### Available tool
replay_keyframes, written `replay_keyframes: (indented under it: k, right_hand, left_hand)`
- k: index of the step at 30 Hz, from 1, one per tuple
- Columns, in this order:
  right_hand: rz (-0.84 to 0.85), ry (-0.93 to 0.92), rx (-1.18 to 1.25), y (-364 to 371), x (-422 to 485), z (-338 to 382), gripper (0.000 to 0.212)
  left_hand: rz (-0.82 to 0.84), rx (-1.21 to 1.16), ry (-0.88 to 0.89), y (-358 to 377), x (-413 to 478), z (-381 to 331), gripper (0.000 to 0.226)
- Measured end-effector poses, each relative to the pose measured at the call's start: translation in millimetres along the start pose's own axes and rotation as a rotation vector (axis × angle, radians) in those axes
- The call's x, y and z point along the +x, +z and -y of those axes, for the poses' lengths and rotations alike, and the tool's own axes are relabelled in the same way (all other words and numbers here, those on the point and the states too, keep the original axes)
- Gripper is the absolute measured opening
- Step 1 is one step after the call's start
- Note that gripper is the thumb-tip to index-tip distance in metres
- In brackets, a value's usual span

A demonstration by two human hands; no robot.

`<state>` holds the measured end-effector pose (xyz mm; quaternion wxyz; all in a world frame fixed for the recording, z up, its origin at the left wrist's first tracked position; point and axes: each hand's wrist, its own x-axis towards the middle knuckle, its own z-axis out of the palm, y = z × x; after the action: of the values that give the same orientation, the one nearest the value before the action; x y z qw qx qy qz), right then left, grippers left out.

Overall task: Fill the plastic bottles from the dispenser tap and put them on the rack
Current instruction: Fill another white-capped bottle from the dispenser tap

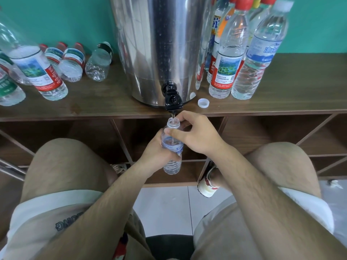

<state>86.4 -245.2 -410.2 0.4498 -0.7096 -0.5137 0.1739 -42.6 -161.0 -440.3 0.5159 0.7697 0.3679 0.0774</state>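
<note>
- The small bottle (171,166) hangs in the air just off the near edge of the worktop (291,94), right under the black tap (173,100) of the steel dispenser (159,44).
- Its long axis runs close to upright. The open mouth points up at the spout and the base points down toward the floor, with the top leaning slightly to the far side.
- The mouth has no cap and sits just below the spout without touching it. A thin stream of water falls into it.
- Both hands are together, clamped on this bottle.
- The left hand (154,152) wraps the labelled middle from the left.
- The right hand (195,136) sits higher, thumb across the shoulder and fingers curled behind the neck.
- A loose white cap (203,103) lies open side up on the worktop, just right of the tap.
- Capped bottles (231,59) stand upright in a cluster to the right of the dispenser.
- More bottles (71,62) lie on their sides on the left of the worktop, their bases mostly toward the near edge.
- Open wooden compartments (262,132) sit below the worktop.
</note>
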Motion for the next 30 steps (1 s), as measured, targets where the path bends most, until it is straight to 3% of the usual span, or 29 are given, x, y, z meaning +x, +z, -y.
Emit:
replay_keyframes:
  k: [19, 30]
  right_hand:
    - [0.003, 0.010, 0.001, 0.9, 0.4, 0.0, 0.025]
    - [-0.005, 0.021, 0.002, 1.7, 0.1, -1.5, 0.024]
  left_hand:
    - [-0.010, 0.086, -0.026, -2.2, -0.4, -5.6, 0.086]
    - [-0.026, 0.005, -0.042, -2.3, -8.3, -8.3, 0.091]
